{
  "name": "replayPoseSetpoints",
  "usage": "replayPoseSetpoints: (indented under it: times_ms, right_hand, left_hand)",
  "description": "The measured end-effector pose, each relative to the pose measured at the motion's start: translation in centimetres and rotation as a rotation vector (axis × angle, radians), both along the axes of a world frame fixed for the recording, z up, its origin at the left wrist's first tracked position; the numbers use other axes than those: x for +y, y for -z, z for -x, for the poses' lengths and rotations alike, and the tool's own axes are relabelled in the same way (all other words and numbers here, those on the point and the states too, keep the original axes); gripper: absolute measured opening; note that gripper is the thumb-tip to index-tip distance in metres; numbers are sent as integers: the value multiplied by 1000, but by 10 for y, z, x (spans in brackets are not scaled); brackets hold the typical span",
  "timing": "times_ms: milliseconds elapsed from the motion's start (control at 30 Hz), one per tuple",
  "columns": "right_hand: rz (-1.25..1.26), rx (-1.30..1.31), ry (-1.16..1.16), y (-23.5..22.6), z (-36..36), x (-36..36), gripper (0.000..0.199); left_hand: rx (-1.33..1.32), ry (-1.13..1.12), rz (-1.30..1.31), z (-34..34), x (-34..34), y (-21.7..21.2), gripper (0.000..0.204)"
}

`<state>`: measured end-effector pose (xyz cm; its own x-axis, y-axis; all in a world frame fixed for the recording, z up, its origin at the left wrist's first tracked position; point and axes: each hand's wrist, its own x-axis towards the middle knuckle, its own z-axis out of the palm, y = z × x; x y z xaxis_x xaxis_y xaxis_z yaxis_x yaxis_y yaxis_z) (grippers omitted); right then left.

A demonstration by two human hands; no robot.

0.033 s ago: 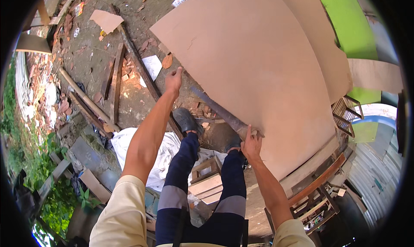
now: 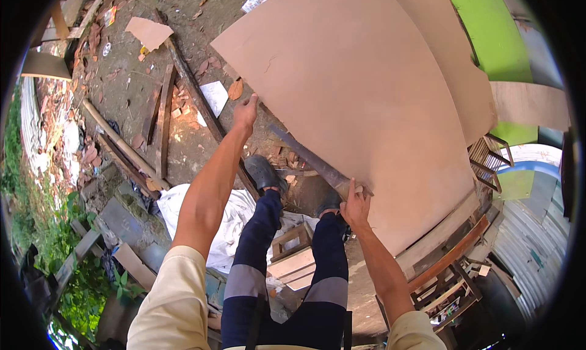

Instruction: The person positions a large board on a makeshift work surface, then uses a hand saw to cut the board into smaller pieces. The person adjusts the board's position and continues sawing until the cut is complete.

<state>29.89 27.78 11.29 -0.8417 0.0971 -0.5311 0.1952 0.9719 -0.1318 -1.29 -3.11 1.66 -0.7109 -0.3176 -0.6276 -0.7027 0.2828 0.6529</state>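
A large, thin brown board [image 2: 342, 75] lies in front of me, with its left corner pointing toward the far left. My left hand [image 2: 246, 113] grips its near-left edge, the thumb on top and the other fingers mostly hidden. Closed round the handle of a hand saw [image 2: 308, 157] is my right hand [image 2: 355, 208]; its index finger stretches forward along the handle. The dark, worn blade slants up and left along the board's near edge, and its tip sits a little short of my left hand. I cannot tell whether the teeth touch the board.
Below the board are my feet in grey clogs [image 2: 262, 171], beside a white cloth sheet [image 2: 183, 209] and a small wooden frame [image 2: 292, 243]. Long timber pieces [image 2: 163, 121] lie on the dirt at left. Slatted wood [image 2: 448, 295] and corrugated metal sheets [image 2: 531, 246] stand at right.
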Motion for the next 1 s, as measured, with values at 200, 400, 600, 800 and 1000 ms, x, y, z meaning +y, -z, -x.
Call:
replayPoseSetpoints:
  times_ms: [200, 400, 600, 800, 1000]
  right_hand:
    - [-100, -187, 254, -2, 28, -9, 94]
    - [-133, -51, 190, 10, 18, -16, 93]
    - [-119, -8, 231, 14, 8, -17, 95]
    - [-21, 66, 338, 17, 1, -8, 92]
    - [32, 238, 622, 29, 9, 11, 87]
  left_hand:
    - [-104, 49, -132, 37, 11, 19, 38]
    - [-89, -101, -163, 25, 1, 24, 26]
    - [-13, -390, -371, 5, 13, 13, 23]
    - [-29, -327, -238, 10, 19, 5, 34]
    - [-45, -44, 143, 13, 38, -5, 51]
